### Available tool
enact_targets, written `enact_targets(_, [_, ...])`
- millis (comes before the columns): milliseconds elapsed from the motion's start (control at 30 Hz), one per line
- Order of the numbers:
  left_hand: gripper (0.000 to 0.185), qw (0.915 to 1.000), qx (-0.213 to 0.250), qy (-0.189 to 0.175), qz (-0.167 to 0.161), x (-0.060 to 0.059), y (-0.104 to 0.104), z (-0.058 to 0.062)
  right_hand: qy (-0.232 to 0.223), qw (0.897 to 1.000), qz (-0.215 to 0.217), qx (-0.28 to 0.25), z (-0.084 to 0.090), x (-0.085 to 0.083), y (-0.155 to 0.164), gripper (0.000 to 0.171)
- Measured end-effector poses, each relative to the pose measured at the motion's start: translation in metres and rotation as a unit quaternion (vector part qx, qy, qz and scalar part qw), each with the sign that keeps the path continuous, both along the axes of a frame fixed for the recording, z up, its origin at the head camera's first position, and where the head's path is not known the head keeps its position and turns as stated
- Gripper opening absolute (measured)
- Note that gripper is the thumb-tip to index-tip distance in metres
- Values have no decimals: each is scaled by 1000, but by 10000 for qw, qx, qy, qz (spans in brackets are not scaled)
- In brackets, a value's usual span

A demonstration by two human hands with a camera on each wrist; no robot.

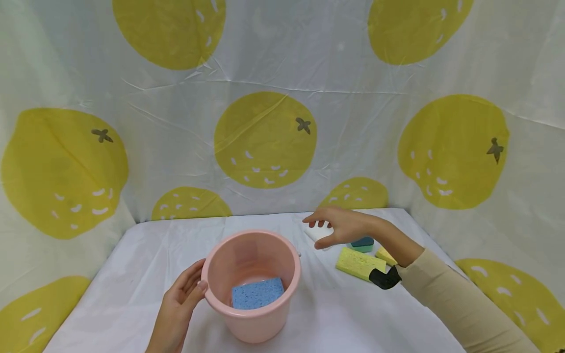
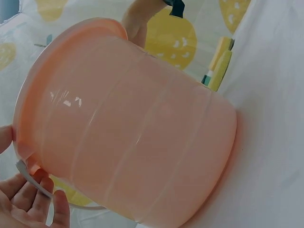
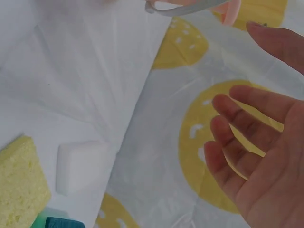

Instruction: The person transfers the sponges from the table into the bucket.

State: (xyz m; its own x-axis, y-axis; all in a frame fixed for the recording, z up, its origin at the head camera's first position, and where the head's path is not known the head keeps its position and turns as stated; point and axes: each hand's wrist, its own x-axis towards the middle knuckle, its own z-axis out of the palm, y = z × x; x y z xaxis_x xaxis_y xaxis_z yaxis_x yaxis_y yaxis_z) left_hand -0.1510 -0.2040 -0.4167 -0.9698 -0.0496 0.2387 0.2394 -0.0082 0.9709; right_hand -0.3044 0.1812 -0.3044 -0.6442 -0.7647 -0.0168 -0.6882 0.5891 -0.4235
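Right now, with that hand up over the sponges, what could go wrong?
The right hand is open and holds nothing, so it might grab the yellow sponge beside the white sponge by mistake; they lie close together. The left hand only rests on the rim of the pink bucket, so a bump from the reaching arm might tip or slide it. The blue sponge inside could then fall out.

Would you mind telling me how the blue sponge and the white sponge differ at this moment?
The blue sponge lies inside the pink bucket; the white sponge lies on the table cover beside the yellow sponge. The blue sponge is speckled with pores; the white sponge looks smooth. The left hand rests on the blue sponge's bucket; the right hand hovers open over the white sponge. Both are flat rectangular blocks.
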Motion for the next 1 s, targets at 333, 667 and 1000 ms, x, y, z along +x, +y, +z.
enact_targets(333, [45,9996,116,232,-64,1,1,1,73,9996,-254,50,-11,1,13,69])
enact_targets(667, [46,9998,105,130,-74,0,1,0,18,9992,-396,92,-21,-1,29,67])
enact_targets(1000, [45,9997,128,213,-71,1,2,0,-150,9978,-633,-158,-37,-8,52,68])
